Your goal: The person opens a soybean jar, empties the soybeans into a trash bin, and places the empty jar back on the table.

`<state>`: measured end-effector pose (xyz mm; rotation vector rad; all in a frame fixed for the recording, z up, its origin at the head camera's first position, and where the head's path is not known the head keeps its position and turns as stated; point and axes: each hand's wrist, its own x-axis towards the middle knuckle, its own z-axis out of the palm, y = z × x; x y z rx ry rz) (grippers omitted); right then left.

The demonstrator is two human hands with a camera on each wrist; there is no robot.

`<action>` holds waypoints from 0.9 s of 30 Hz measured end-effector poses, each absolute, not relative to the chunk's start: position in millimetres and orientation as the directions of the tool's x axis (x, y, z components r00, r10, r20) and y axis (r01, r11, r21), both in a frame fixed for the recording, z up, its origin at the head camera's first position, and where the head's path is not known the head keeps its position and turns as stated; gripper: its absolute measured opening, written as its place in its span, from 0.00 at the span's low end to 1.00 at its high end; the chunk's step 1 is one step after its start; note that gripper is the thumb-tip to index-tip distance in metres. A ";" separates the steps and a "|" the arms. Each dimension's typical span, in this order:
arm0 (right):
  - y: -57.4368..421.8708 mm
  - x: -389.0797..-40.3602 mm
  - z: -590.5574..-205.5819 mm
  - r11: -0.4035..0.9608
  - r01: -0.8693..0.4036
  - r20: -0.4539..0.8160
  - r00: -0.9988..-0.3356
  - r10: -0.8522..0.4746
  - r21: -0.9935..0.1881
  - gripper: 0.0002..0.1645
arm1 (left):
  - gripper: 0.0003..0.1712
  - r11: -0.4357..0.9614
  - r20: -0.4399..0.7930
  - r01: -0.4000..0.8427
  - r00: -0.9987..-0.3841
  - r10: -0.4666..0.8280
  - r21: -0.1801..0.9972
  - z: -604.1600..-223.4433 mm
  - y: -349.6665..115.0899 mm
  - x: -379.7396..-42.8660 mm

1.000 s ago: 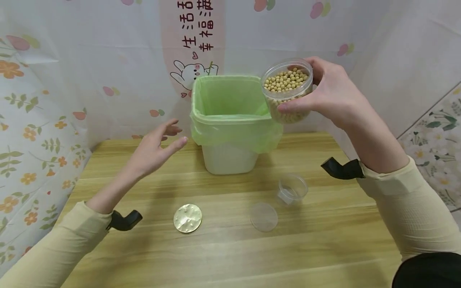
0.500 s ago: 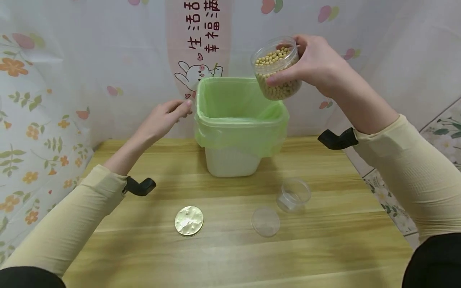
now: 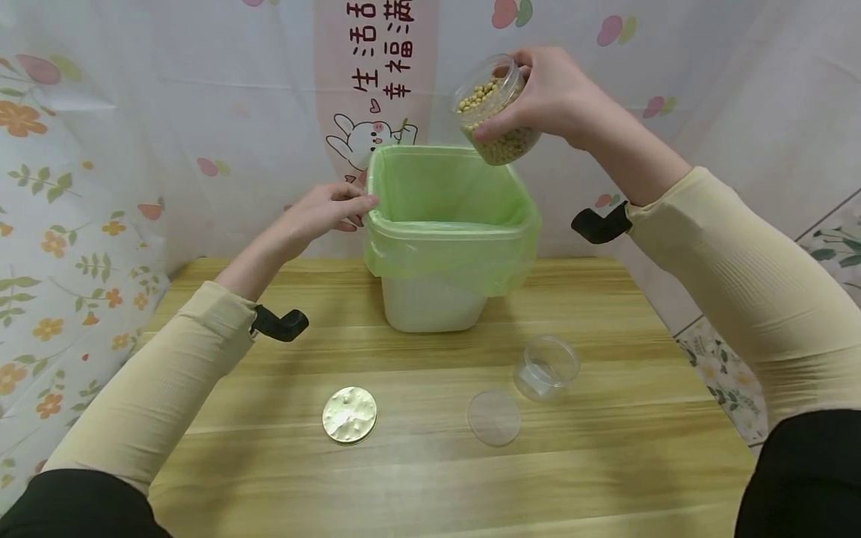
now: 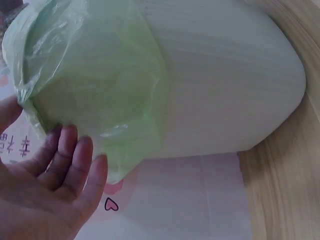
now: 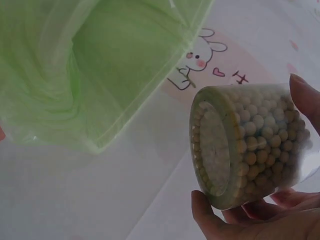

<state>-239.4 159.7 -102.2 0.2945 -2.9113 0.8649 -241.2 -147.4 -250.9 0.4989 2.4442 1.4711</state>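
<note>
My right hand [image 3: 554, 97] grips a clear plastic jar [image 3: 507, 146] of yellow soybeans [image 3: 480, 97] and holds it tilted left, above the right side of the bin. The jar's mouth is uncovered, and its beans are also visible through the wall of the jar [image 5: 260, 140] in the right wrist view. At the left rim of a white trash bin [image 3: 433, 302], lined with a green plastic bag [image 3: 451, 258], my left hand [image 3: 319, 217] pinches the edge. Its thumb lies at the rim and its fingers [image 4: 67, 150] are curled against the bag outside.
On the wooden table [image 3: 417, 486] lie a gold foil-like disc [image 3: 350, 415] at left and a clear flat disc [image 3: 494, 418] near the middle. A small clear cup [image 3: 548, 368] stands right of it. A patterned curtain [image 3: 235, 112] hangs behind the bin.
My right hand has raised the jar, moved it left and tilted it further towards the bin. My left hand has moved right and up from the air to the bin's left rim.
</note>
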 end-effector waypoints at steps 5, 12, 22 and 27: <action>153.5 -248.4 -103.8 0.871 -0.213 0.120 -0.977 -0.177 -0.442 0.53 | 0.25 0.349 -0.065 0.120 -0.878 0.475 0.929 -251.6 -147.9 -245.3; 150.1 -255.2 -107.3 0.921 -0.238 0.091 -0.971 -0.221 -0.308 0.58 | 0.20 0.263 -0.076 0.069 -0.861 0.503 0.962 -254.6 -144.7 -250.8; 141.0 -260.0 -113.8 0.942 -0.279 0.034 -0.960 -0.277 -0.185 0.57 | 0.18 0.233 -0.090 0.029 -0.870 0.485 0.972 -257.4 -147.4 -254.0; 136.4 -261.1 -116.3 0.944 -0.283 0.011 -0.958 -0.285 -0.168 0.57 | 0.17 0.219 -0.100 0.008 -0.873 0.478 0.976 -259.2 -150.0 -253.2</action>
